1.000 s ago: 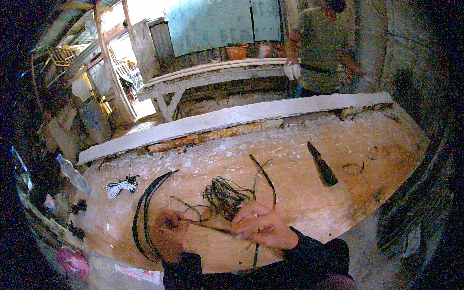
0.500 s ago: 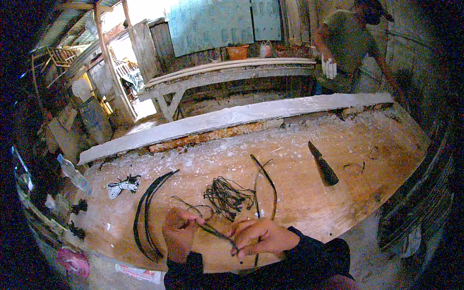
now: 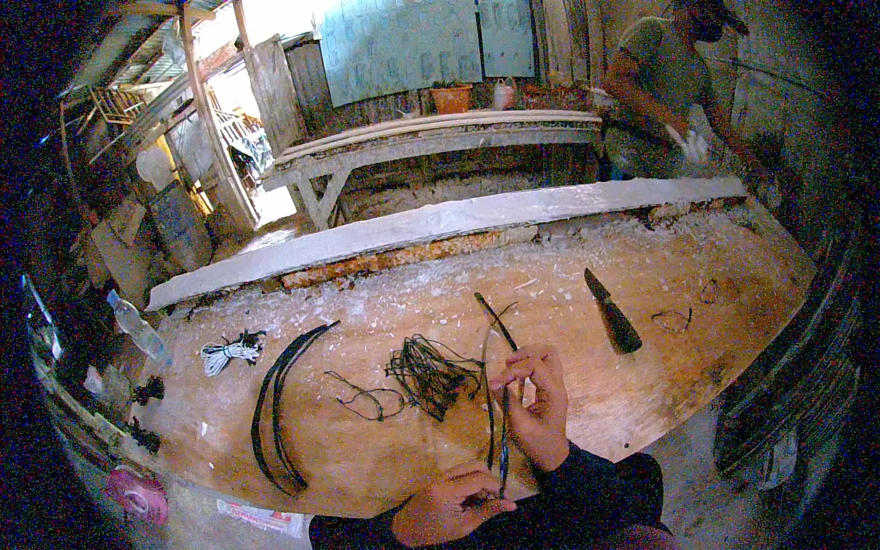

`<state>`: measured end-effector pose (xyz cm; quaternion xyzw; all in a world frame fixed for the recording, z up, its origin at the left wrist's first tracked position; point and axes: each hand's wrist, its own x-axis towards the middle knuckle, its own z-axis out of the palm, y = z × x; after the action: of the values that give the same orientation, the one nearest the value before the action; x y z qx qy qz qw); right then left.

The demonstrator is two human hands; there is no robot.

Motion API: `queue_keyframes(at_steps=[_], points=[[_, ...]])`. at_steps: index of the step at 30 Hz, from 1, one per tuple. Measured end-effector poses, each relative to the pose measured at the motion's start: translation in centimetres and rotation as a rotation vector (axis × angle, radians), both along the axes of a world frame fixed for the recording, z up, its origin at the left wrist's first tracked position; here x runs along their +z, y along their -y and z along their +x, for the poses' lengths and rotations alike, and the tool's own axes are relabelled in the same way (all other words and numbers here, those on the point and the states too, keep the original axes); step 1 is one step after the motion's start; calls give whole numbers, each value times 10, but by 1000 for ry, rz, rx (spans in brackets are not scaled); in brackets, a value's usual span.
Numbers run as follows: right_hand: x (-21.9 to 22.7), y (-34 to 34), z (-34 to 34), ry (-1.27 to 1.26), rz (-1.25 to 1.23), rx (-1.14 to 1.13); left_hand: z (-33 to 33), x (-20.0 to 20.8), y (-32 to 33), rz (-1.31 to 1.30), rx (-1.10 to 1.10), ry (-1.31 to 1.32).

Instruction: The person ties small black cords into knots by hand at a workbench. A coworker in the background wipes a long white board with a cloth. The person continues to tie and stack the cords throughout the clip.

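My right hand (image 3: 539, 403) is closed, its fingers pinching a narrow black strip (image 3: 503, 431) near the middle of the board. Lower down and nearer me, my left hand (image 3: 451, 504) is closed on the near end of that strip. Just left of it, a second thin dark strip (image 3: 489, 417) runs almost parallel. A tangled bundle of thin black cords (image 3: 435, 374) lies left of my right hand, with a loose cord loop (image 3: 371, 401) beside it. Farther left are curved black strips (image 3: 266, 403). A dark-handled knife (image 3: 614, 316) rests to the right.
A bundle of white cord (image 3: 229, 353) and a clear plastic bottle (image 3: 137, 327) are at the left. A long pale beam (image 3: 440, 223) spans the board's far edge. Another person (image 3: 665, 87) stands at the far right, beside a rear bench (image 3: 440, 133). Thin loops (image 3: 674, 319) lie right of the knife.
Both hands have moved right. The right hand has risen onto the strip, and the left has dropped toward the near edge. The cord loop is now uncovered. The other person's hands have shifted.
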<state>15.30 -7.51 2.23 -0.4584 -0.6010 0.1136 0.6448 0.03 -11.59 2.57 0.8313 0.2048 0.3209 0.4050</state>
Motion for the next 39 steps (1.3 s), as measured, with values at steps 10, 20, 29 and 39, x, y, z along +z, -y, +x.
queue_keyframes(at_steps=[10, 20, 29, 39], points=[[0, -3, 8, 13, -77, 233, -56, -3, -25, 59, 783, -76], [9, 8, -14, 378, -141, 1162, -82, 1, -57, 147, 1032, 121], [1, -1, -9, 380, -53, 1179, -54, -4, -48, 75, 928, 212], [-6, 1, 4, -166, -224, 339, -30, -6, -17, 101, 139, -66]])
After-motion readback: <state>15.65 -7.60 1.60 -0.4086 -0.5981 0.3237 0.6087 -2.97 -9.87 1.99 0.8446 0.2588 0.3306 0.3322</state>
